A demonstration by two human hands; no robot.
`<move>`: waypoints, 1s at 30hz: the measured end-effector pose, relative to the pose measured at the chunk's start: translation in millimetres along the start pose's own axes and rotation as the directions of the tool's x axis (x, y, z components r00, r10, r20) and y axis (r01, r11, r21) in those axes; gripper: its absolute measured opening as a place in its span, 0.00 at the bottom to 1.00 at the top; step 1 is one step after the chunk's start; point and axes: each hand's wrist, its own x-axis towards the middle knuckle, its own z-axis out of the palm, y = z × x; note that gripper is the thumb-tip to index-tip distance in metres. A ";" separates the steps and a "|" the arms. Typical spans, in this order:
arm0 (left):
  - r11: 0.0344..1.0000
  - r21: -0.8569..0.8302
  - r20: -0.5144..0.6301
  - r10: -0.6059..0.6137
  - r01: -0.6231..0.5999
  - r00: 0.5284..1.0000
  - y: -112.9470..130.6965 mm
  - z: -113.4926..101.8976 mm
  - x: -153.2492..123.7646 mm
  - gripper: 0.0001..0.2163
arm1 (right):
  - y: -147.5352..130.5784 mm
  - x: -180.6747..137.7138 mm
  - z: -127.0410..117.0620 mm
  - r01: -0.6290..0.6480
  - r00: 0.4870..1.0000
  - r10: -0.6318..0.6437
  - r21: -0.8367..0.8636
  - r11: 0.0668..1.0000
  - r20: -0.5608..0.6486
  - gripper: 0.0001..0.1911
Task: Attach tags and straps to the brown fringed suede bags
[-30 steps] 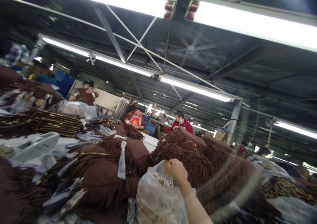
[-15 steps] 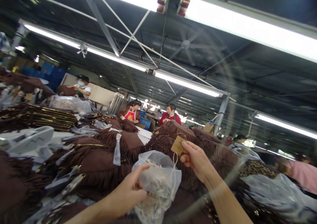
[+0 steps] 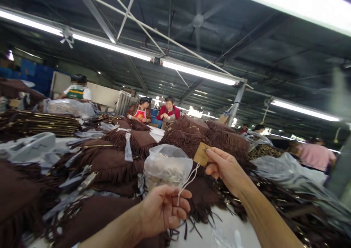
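My right hand (image 3: 223,166) pinches a tan hang tag (image 3: 202,154) by its right edge. A looped white string (image 3: 189,180) runs from the tag down and left to my left hand (image 3: 166,211). The fingers of that hand are curled, palm turned up, around the string's lower end; exactly how they grip it is partly hidden. Behind my left hand stands a clear plastic bag (image 3: 167,164) with pale stringy contents. Around it lie dark brown fringed pieces (image 3: 109,167), some with gold-coloured metal trim.
A grey plastic object (image 3: 33,147) lies at left beside stacked brown pieces with gold edges (image 3: 41,124). Fringed heaps (image 3: 186,134) rise ahead. Plastic sheeting (image 3: 290,167) covers goods at right. Several people work beyond, including one in a red apron (image 3: 140,114). White tabletop (image 3: 214,229) shows in front.
My left hand has left the plastic bag and moved down and right to the string. The right hand still holds the tag. The view has tilted downward.
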 end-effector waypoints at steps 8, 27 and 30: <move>0.592 0.805 -0.122 0.098 0.041 0.988 -1.1 -4.9 -13.2 0.09 | 39.5 -47.0 -44.9 -0.181 0.979 0.170 -0.102 0.978 -0.113 0.24; -0.458 0.883 0.140 0.058 -0.098 0.988 -18.0 0.2 3.9 0.08 | 141.6 -127.3 24.7 -0.430 0.870 0.423 -0.032 0.902 0.253 0.22; -0.306 0.943 0.128 -0.033 -0.132 0.991 -22.2 -19.1 -3.1 0.10 | 151.2 -126.0 16.4 -0.288 0.899 0.361 -0.286 0.914 0.249 0.15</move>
